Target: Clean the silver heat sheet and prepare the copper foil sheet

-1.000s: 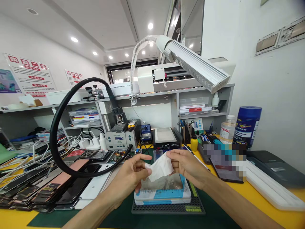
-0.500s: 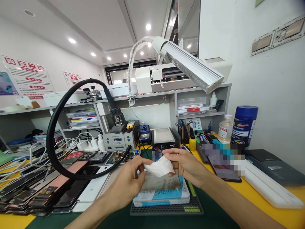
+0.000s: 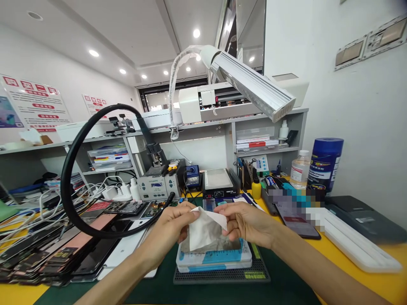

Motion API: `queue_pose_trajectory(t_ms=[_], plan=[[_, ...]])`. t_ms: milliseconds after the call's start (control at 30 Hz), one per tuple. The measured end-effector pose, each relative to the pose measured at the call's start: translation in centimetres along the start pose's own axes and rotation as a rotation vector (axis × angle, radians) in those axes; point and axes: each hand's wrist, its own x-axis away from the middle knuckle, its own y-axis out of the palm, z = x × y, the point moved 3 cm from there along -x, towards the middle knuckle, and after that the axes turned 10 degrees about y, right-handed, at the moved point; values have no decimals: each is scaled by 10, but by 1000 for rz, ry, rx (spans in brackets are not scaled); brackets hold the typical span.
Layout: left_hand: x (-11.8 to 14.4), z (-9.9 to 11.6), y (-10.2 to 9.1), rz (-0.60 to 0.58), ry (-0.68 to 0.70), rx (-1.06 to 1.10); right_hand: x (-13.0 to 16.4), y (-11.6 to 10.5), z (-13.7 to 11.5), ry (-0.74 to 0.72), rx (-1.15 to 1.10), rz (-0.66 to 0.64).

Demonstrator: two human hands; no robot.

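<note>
Left hand [image 3: 170,226] and right hand [image 3: 246,222], fingers pinched shut on opposite top corners of a white wipe [image 3: 203,232], hold it spread so the sheet hangs open above the blue-and-white pad stack [image 3: 214,258]. The stack rests on a black ridged mat [image 3: 222,276] at the near centre of the yellow desk [image 3: 352,271], directly beneath the lamp [image 3: 251,87], which lights the sheet.

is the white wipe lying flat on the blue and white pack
No, both the left hand and right hand hold the white wipe up above the blue and white pack.
</note>
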Motion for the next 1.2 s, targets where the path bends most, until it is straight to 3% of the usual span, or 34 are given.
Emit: queue_pose_trajectory(t_ms=[167,333,567,667,967,1200], plan=[[-1,-4,-1,93,-144,278,2,6,5,52,67,-114],[1,-4,2,172,-275,418,6,12,7,6,156,-176],[4,-11,1,196,-345,387,17,27,7,-434,774,59],[3,-11,-1,177,-332,381,13,32,11,-420,745,17],[6,-7,-3,160,-277,405,9,33,12,-313,503,-267],[7,-7,-5,130,-278,425,12,34,13,-275,438,-339]])
